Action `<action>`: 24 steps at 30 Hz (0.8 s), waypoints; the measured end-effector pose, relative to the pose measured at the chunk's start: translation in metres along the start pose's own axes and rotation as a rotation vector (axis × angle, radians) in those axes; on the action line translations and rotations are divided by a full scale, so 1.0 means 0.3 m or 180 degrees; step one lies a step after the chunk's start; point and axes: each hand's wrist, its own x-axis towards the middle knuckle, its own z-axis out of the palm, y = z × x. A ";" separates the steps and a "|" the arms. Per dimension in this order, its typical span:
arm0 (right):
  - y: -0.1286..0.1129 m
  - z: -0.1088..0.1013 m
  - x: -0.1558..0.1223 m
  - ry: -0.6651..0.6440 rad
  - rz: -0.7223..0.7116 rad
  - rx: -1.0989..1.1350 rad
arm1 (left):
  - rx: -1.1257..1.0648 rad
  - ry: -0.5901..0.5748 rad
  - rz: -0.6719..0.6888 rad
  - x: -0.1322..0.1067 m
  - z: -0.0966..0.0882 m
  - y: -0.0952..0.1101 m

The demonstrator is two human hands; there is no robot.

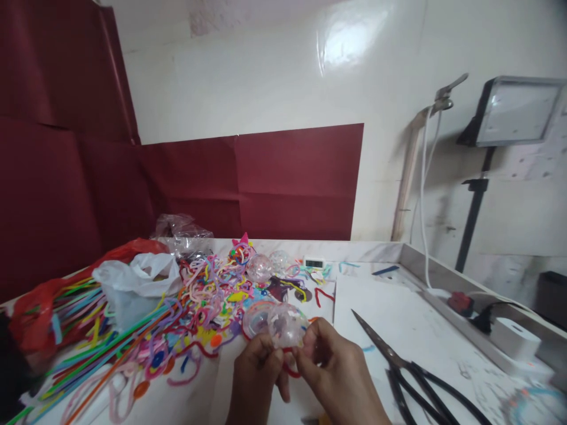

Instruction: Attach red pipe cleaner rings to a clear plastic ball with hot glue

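Observation:
My left hand (257,369) and my right hand (330,360) meet low in the middle of the view, both closed around a clear plastic ball (287,326) with glittery bits inside. A red pipe cleaner (290,370) loops below the ball between my fingers. A second clear half-shell with a red rim (256,319) lies just behind the ball, touching it. Two more clear balls (259,267) rest farther back among the pile.
A heap of coloured pipe cleaners (195,301) covers the left of the white table (411,330), beside a white plastic bag (133,283) and a red bag (35,313). Large black scissors (398,366) lie on the right. A lamp stand (473,206) and cables sit at far right.

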 end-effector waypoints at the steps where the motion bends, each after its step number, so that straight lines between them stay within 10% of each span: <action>1: 0.004 0.000 -0.001 -0.0024 -0.0032 -0.0037 | 0.0030 -0.0009 -0.0002 0.002 -0.002 -0.002; 24: -0.059 -0.008 -0.002 -0.0135 0.0027 -0.0388 | 0.0059 -0.0183 0.0121 0.007 -0.023 -0.013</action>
